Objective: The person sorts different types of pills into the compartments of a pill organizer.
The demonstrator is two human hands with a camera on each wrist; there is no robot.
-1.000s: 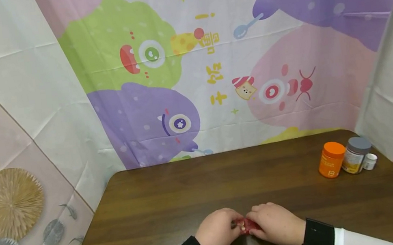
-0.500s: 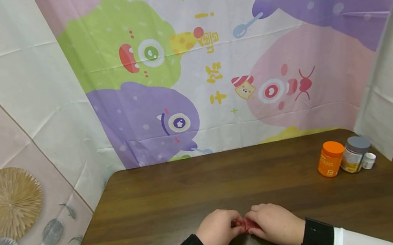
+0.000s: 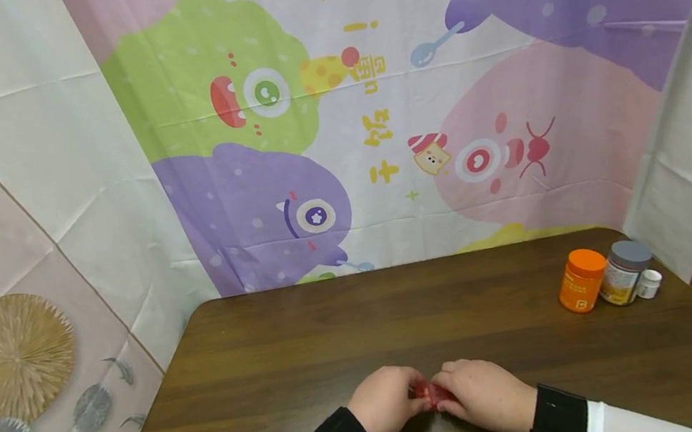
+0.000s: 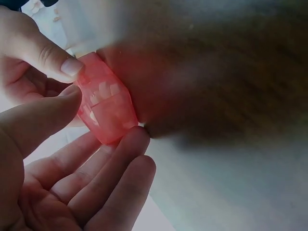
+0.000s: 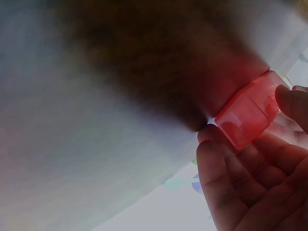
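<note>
A small red see-through pill box (image 3: 433,395) sits low over the table between both hands. My left hand (image 3: 383,404) pinches its left end with thumb and fingertips. My right hand (image 3: 488,397) grips the other end, its fingers partly hiding the box. Up close in the left wrist view, the pill box (image 4: 108,108) has angled sides, inner dividers and some pale shapes showing through the plastic. From the right wrist, the pill box (image 5: 245,115) shows flat red walls, with fingers under and beside it.
At the table's back right stand an orange jar (image 3: 583,281), a grey-lidded jar (image 3: 626,273) and a small white bottle (image 3: 650,284), close together. Behind the brown table (image 3: 309,336) hangs a cartoon-printed cloth (image 3: 383,204).
One second ago pale bits and a dark gap showed at the box's left end; red plastic shows there now. My left hand has shifted slightly right. The right hand stays put.
</note>
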